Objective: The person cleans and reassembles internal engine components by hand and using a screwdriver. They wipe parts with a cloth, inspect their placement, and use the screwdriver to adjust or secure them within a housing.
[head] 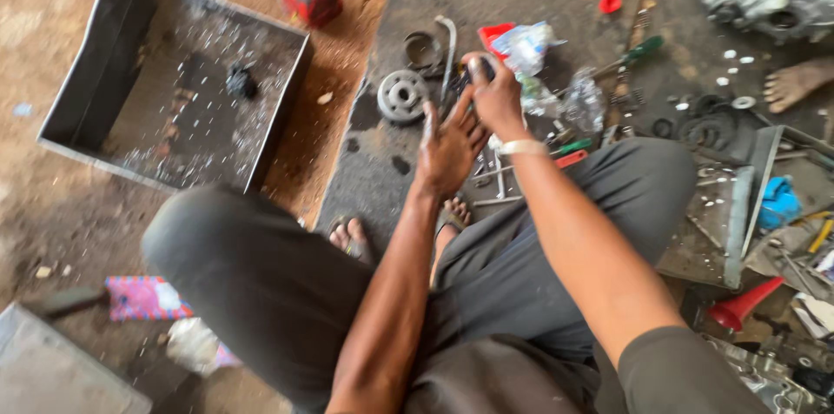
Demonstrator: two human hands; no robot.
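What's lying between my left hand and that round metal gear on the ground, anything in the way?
Nothing visible blocks it. The left hand hovers just right of the round metal gear, with only bare dark floor between them. The bent metal bar lies beyond the fingertips, beside the gear, not across the gap. The right hand is off to the right, on a small dark part.

Motion blur hides what the right hand (497, 94) clutches.

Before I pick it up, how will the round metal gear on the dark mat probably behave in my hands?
The gear looks like thick solid metal, so it is probably heavy for its size and stiff. It lies flat on the mat, so it should not roll unless stood on edge. The oily workplace suggests its surface may be slippery.
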